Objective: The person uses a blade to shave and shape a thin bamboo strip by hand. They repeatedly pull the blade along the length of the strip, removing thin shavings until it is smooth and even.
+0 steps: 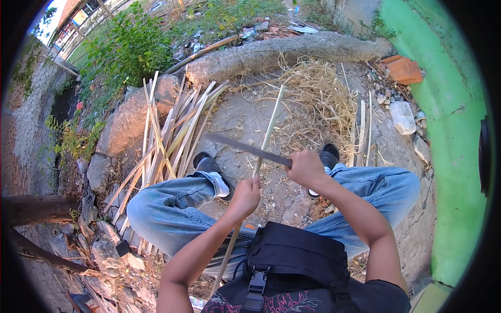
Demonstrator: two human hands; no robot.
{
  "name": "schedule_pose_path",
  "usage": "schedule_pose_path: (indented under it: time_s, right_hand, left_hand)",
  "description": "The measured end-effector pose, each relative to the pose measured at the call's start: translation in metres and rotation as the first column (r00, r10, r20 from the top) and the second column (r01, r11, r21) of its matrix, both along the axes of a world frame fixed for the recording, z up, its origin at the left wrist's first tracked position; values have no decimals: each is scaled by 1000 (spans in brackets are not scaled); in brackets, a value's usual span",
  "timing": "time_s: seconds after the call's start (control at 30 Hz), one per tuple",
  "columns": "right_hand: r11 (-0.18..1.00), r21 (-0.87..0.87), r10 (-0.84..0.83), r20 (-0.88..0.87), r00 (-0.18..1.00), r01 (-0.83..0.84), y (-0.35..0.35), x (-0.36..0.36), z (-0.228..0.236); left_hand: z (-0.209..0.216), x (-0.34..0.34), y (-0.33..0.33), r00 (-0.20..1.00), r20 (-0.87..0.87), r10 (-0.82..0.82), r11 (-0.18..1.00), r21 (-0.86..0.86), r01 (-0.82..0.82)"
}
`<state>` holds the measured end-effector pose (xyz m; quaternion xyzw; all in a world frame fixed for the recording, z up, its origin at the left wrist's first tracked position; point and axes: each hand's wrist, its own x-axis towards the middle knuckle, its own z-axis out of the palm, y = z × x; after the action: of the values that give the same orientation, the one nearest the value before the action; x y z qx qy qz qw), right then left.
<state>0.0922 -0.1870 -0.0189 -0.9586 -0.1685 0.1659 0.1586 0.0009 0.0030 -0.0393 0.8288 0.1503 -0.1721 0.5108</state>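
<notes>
My left hand [246, 196] is closed round a long, pale strip of split bamboo [272, 122]. The strip slants from beside my left hip up and away between my feet. In my right hand [306, 169] is a knife [245, 147] with a long dark blade, gripped at its right end; the handle is hidden in my fist. The blade points left and crosses the strip just beyond my left hand. Slight blur softens the blade's tip. Whether the edge bites into the strip I cannot tell.
A heap of split strips [175, 128] lies by my left foot. Curly shavings [323, 99] pile up beyond my right foot, with a few strips [361, 130] beside them. A low stone kerb [292, 52] runs across the far side; a green wall [459, 156] stands right. A black bag [297, 255] rests at my lap.
</notes>
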Motion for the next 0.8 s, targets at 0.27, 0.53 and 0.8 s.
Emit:
schedule_pose_path:
  time_s: [0.27, 0.53, 0.8]
  right_hand:
    - [779, -47, -625, 33, 780, 626, -103, 83, -54]
    - [664, 321, -700, -50, 712, 675, -94, 93, -54]
    - [914, 277, -298, -37, 954, 296, -19, 25, 45]
  left_hand:
    - [23, -21, -8, 993, 71, -97, 995, 39, 95]
    - [17, -3, 0, 965, -246, -90, 936, -351, -2]
    - [19, 4, 5, 950, -307, -59, 835, -537, -122]
